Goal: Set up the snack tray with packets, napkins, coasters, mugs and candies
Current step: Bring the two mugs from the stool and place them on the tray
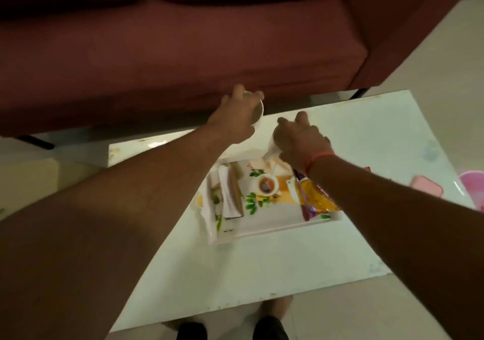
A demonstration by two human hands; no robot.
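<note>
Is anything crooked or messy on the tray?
A little. The yellow and purple snack packet pokes over the right edge of the white flowered tray, and the folded napkins lie slanted along its left side. Nothing looks spilled. Each hand, left and right, grips a white mug.
</note>
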